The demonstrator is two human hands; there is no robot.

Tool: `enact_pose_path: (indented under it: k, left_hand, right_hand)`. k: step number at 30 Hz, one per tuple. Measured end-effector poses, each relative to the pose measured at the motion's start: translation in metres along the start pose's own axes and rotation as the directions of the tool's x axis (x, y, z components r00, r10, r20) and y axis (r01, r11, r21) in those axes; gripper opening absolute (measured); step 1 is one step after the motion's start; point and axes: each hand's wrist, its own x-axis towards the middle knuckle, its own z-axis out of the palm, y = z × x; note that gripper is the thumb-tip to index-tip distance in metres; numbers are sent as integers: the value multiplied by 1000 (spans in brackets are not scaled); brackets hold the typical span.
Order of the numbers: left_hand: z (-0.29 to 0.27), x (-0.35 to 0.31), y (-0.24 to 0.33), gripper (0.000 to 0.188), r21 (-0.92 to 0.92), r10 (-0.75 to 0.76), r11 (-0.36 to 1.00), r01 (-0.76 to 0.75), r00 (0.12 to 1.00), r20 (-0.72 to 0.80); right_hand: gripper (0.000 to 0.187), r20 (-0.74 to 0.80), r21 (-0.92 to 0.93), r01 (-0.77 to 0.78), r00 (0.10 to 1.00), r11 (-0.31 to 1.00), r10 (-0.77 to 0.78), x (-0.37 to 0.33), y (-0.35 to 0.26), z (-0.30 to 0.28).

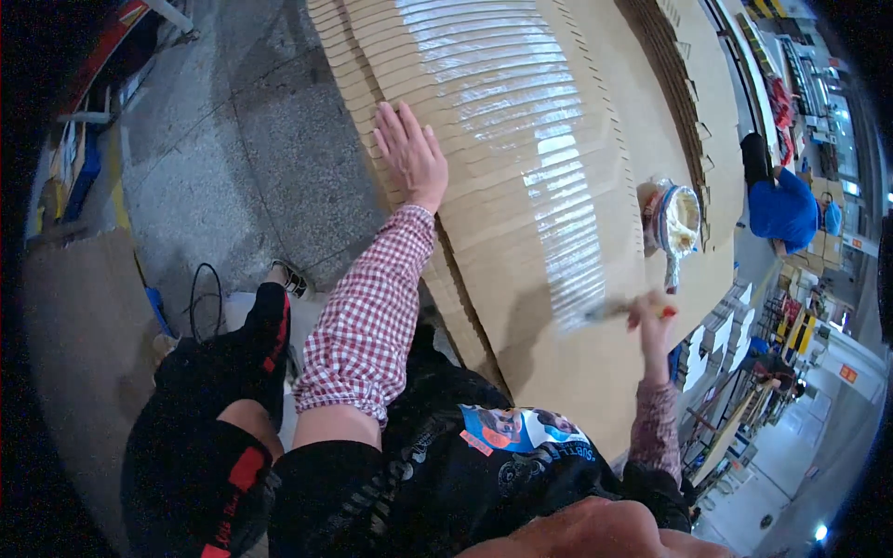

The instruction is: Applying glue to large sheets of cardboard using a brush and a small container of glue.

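Observation:
Overlapping sheets of brown cardboard (pixel 502 219) lie fanned in a long row, with a wet, shiny whitish band (pixel 563 219) across their exposed edges. My left hand (pixel 412 158) rests flat on the left side of the sheets, fingers stretched out. At the near end of the shiny band, my right hand (pixel 649 314) grips a brush (pixel 603 312); its bristles are smeared by motion and meet the band. The red end of the handle shows beyond my fingers. Right of the sheets stands an open tub (pixel 662 216) with cream-coloured paste inside and around its rim.
More stacked cardboard (pixel 684 102) with notched edges lies at the far right. A person in a blue shirt (pixel 784 210) is bent over beyond it. Bundles of white sheets (pixel 716 339) lie lower right. On the left is grey speckled floor (pixel 270 121) and a cardboard panel (pixel 88 344).

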Motion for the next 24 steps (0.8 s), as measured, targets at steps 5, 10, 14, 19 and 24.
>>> enact_pose_path:
  k: [5,10,14,19,24]
  left_hand:
    - [0,3,17,53,-169,-19,985,16,1000,-20]
    - [-11,3,21,53,-153,-26,988,32,999,45]
    - [-13,-2,19,52,-105,-30,994,37,998,59]
    - [-11,-4,20,52,-123,-33,992,42,996,80]
    - [-12,-1,29,51,-167,-6,986,19,997,75]
  right_hand:
    - [14,-61,243,440,896,864,-440,121,-158,149]
    - [17,108,-47,542,838,839,-535,137,-133,169]
    - [27,159,-282,503,864,817,-477,54,-65,101]
    - [21,136,-51,433,896,900,-423,71,-135,112]
    - [20,-20,76,486,874,871,-486,147,-182,175]
